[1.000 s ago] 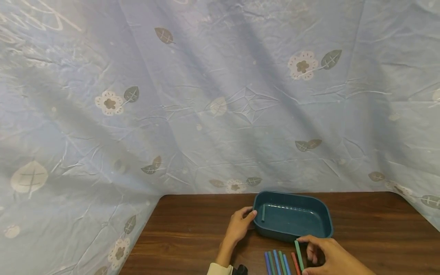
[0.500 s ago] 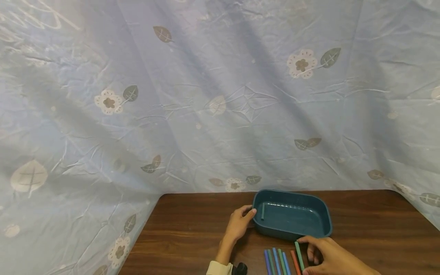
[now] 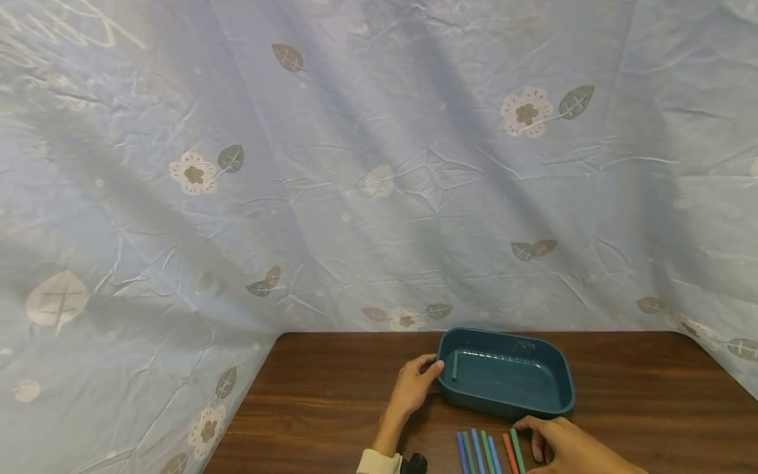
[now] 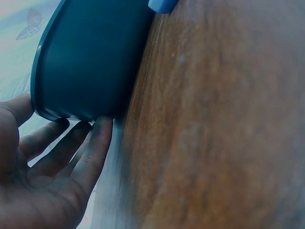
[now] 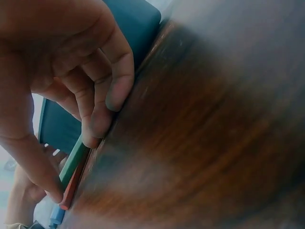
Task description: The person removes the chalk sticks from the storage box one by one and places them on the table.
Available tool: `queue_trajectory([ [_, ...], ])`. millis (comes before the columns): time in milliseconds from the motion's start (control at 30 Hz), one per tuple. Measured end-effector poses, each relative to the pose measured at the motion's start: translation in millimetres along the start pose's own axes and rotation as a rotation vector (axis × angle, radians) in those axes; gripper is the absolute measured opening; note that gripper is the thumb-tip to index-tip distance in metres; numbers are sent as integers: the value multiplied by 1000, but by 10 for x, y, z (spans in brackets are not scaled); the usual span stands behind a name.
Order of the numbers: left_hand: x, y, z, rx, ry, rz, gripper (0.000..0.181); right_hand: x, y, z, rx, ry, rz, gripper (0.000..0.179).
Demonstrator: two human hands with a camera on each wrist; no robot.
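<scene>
A teal rectangular plastic bin [image 3: 515, 405] stands on the wooden table. My left hand [image 3: 412, 385] grips its left end, thumb at the rim and fingertips against the outer wall in the left wrist view. A short green stick [image 3: 454, 366] lies inside the bin. In front is a row of thin, chalk-like coloured sticks. My right hand [image 3: 568, 441] pinches a green stick [image 5: 72, 163] by its ends, thumb at the near end and fingertips at the far one. The green stick is right beside a red stick [image 3: 509, 453], close over the table.
Several blue, purple and green sticks [image 3: 478, 451] lie side by side left of the red one, cut off by the frame's bottom. Behind the wooden table [image 3: 331, 388] hangs a pale blue patterned cloth [image 3: 331, 217]. A black strap [image 3: 414, 463] is on the left wrist.
My right hand has come down slightly toward me with the green stick, which now sits level with the red stick's end. The left hand and bin stay put.
</scene>
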State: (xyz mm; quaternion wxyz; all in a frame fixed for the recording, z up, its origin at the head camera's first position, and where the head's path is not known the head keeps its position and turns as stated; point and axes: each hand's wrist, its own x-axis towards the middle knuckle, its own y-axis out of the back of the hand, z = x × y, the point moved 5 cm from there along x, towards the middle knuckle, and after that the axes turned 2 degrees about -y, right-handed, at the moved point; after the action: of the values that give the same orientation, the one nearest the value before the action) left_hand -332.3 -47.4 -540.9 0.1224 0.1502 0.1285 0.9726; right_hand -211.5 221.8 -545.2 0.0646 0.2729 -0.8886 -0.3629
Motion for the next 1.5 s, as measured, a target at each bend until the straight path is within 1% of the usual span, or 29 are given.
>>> queue_trajectory([
  [33,3,1,7,3,-3,-1,44,1,2,1,-8,-5,0,56],
  [167,10,10,13,77,4,12,45,5,7,-2,-29,-1,-1,56],
  [267,11,17,13,116,3,18,47,4,7,-3,-35,10,-2,57],
  [467,-1,10,2,120,-4,14,47,1,-13,23,-30,33,-12,61],
  [667,-6,9,-27,126,3,24,42,-2,-25,21,-47,87,-5,61],
  [867,-7,13,-26,127,5,26,45,-5,-20,26,-54,101,5,60],
  [1000,0,6,-15,129,-4,22,46,-5,-12,13,-56,155,5,57],
  [1100,-2,2,-22,122,-4,18,45,-2,-12,7,-63,187,-9,55],
  [1167,-3,1,-24,105,1,13,45,0,-1,-15,-47,176,-17,56],
  [1233,-3,2,-24,86,7,8,46,4,14,-56,-25,148,-21,57],
  [1333,1,8,-22,71,12,4,46,-6,52,-161,-8,109,-3,60],
  [1433,6,16,-19,87,8,11,46,-24,94,-288,-63,125,28,63],
  [1500,9,17,-21,82,8,10,46,-25,122,-365,-92,149,50,65],
])
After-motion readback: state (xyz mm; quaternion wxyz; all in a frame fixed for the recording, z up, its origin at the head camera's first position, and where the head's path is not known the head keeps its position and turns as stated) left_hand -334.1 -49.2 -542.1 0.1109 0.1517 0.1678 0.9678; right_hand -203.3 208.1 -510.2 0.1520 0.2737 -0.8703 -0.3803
